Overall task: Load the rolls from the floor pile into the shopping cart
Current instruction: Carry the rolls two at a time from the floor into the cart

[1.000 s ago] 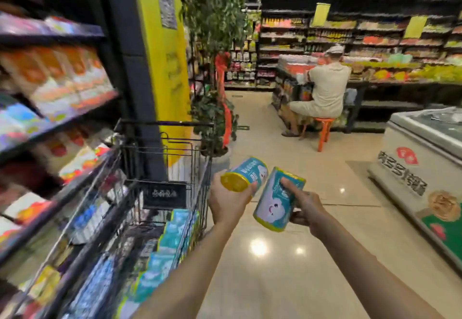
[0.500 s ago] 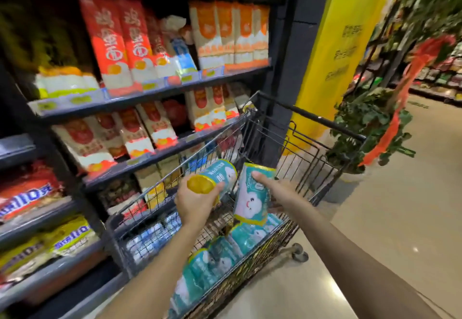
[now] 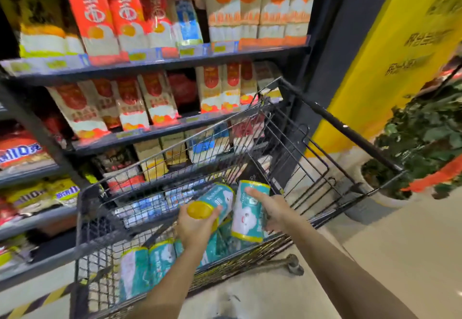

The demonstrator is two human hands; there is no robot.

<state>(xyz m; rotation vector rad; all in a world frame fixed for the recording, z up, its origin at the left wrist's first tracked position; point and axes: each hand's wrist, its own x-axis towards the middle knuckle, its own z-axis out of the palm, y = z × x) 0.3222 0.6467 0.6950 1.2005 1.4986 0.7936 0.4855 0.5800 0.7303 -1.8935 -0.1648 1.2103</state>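
Left hand [image 3: 197, 228] clamps fingers [image 3: 215, 212] on tilted roll [image 3: 220, 200], right hand [image 3: 275, 210] on upright roll [image 3: 246, 218], both inside cart [image 3: 345, 128], above laid rolls [image 3: 160, 261].

Left grip [image 3: 197, 228] and right grip [image 3: 275, 210] both curled, extended forward.

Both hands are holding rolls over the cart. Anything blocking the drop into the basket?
Nothing visible. The left hand and right hand hold the left roll and right roll above the shopping cart's open basket; only loaded rolls lie beneath, so they'd likely land on those.
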